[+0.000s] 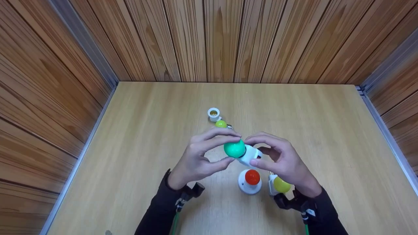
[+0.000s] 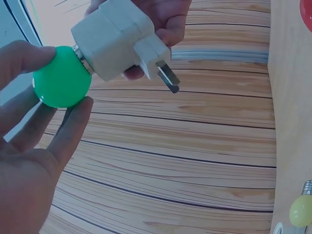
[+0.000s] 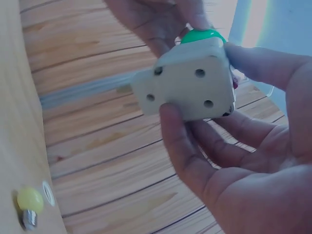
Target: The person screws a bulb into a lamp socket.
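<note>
Above the middle of the table, my left hand point(image 1: 204, 153) pinches a round green light bulb point(image 1: 234, 148) between thumb and fingers. My right hand point(image 1: 285, 158) grips a white plug-in lamp socket point(image 1: 249, 156) by its sides. The bulb's metal base sits at the mouth of the socket, with a little of its thread showing in the left wrist view, where the socket point(image 2: 114, 39) also has flat metal prongs point(image 2: 168, 77) sticking out. From the right wrist view, the socket's flat back with several holes faces the camera. How deep the thread sits is hidden.
Just below the hands, a red bulb point(image 1: 252, 177) stands in a round white base point(image 1: 249, 188). A yellow bulb point(image 1: 281, 185) with a white holder point(image 1: 272, 185) lies under my right wrist. Farther back are an upright white socket point(image 1: 214, 113) and a yellow-green bulb point(image 1: 221, 124).
</note>
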`<move>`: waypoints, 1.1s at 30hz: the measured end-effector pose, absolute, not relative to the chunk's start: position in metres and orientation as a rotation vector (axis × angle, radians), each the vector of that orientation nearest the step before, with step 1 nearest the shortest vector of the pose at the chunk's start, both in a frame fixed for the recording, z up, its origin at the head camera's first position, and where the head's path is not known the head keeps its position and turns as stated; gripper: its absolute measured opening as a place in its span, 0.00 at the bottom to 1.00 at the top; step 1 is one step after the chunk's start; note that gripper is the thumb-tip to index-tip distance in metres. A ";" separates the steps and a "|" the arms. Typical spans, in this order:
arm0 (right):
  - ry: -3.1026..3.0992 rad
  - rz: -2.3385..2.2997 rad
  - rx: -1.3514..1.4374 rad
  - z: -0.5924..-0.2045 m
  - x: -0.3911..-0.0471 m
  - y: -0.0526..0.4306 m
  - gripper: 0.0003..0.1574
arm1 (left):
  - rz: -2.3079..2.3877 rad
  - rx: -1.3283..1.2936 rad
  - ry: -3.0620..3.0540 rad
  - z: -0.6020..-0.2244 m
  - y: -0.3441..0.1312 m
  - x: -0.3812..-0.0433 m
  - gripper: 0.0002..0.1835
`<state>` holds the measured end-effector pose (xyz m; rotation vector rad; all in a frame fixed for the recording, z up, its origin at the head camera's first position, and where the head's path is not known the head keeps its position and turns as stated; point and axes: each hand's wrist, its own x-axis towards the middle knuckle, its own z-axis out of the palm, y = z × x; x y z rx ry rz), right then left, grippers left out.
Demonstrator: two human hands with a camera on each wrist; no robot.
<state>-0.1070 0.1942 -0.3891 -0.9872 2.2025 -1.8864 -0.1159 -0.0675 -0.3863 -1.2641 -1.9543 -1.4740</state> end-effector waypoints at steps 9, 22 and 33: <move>2.154 -1.830 -0.876 -0.383 -0.103 0.201 0.29 | -1.510 -1.317 -1.976 -0.389 -0.067 -0.116 0.22; 2.387 -1.765 -0.511 -0.384 -0.093 0.237 0.27 | -1.577 -1.135 -2.108 -0.406 -0.089 -0.140 0.23; 2.469 -1.855 -0.139 -0.402 -0.082 0.282 0.30 | -1.576 -0.845 -2.398 -0.437 -0.100 -0.189 0.23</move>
